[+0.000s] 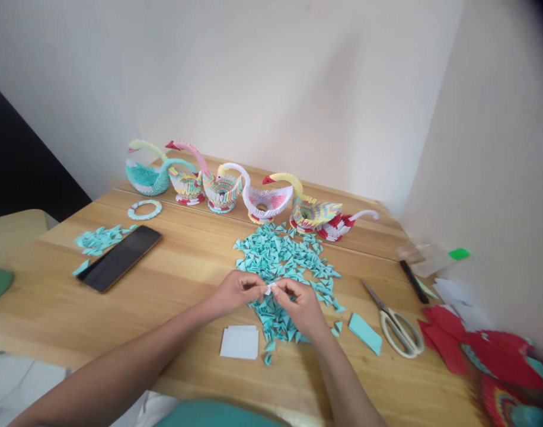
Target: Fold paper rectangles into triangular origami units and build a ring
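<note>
Both hands meet over the near edge of a pile of folded teal paper triangles (284, 258) on the wooden table (187, 261). My left hand (236, 292) and my right hand (300, 305) each pinch one small white paper piece (268, 289) between the fingertips. A small stack of white paper slips (239, 342) lies just below my left hand. A teal paper strip (365, 333) rests to the right of my right wrist.
Several modular paper swans (222, 187) line the back of the table. A black phone (119, 257), a teal paper ring (144, 209) and a smaller triangle pile (100, 239) lie at left. Scissors (398, 329), a black pen (414, 280) and red paper (458, 347) sit at right.
</note>
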{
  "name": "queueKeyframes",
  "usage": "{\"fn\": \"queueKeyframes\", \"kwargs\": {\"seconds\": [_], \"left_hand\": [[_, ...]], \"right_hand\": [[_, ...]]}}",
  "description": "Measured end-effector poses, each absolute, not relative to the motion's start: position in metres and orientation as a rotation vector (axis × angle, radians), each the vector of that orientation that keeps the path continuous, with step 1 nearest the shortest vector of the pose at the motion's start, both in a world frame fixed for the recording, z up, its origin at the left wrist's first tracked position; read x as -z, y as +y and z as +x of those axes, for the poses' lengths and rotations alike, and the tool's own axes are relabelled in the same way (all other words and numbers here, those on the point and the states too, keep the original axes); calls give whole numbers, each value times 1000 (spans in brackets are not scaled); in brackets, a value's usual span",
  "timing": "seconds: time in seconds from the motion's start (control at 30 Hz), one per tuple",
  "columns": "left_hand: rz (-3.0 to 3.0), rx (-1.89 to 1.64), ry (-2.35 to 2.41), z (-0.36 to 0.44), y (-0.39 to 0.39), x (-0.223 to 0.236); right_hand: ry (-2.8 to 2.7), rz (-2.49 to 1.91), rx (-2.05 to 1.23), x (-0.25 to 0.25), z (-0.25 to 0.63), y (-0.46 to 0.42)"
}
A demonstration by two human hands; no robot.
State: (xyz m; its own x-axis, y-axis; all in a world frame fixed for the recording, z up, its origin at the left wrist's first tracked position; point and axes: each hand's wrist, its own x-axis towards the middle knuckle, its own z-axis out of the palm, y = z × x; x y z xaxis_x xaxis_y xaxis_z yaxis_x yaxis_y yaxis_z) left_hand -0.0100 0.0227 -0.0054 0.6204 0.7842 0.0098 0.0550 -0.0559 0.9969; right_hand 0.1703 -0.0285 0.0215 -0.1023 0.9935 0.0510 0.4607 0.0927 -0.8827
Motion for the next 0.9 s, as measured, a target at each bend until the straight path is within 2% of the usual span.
{"fn": "queueKeyframes", "kwargs": {"seconds": [0.9], "left_hand": [[1509,-708,710,-12,26,10]], "right_hand": [[-1400,-1399,-1150,-18,173,-25]]}}
